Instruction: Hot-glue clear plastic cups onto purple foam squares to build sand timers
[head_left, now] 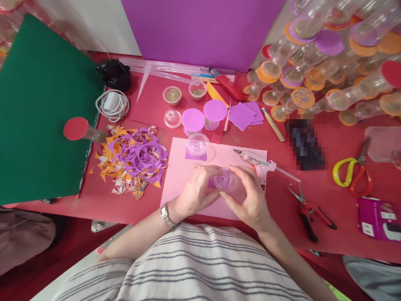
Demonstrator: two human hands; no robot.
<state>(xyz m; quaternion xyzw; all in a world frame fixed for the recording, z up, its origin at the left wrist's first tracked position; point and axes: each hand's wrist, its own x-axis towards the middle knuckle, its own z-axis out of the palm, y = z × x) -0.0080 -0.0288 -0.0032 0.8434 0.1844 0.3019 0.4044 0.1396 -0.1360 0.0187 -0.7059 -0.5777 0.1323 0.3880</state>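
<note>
Over a pink sheet (178,184), my two hands hold a clear plastic dome lid (223,179) with purple craft sheet at it. My left hand (199,188), with a watch at its wrist, has its fingers closed at the left edge. My right hand (250,198) curves round the right side, thumb in front and fingers behind. Whether the lid is stuck to the purple sheet I cannot tell. Just beyond stands another clear dome lid (198,143) on a purple square (196,156). To the right of it lies a glue gun (250,158).
Purple and orange scraps (138,154) are heaped at left. Behind are cups of sandy grains (172,95), purple discs (193,120) on clear cups, and purple squares (242,116). At right lie pruning shears (311,213), scissors (352,171), a cutter (273,124) and stacked clear plastic shapes (303,75).
</note>
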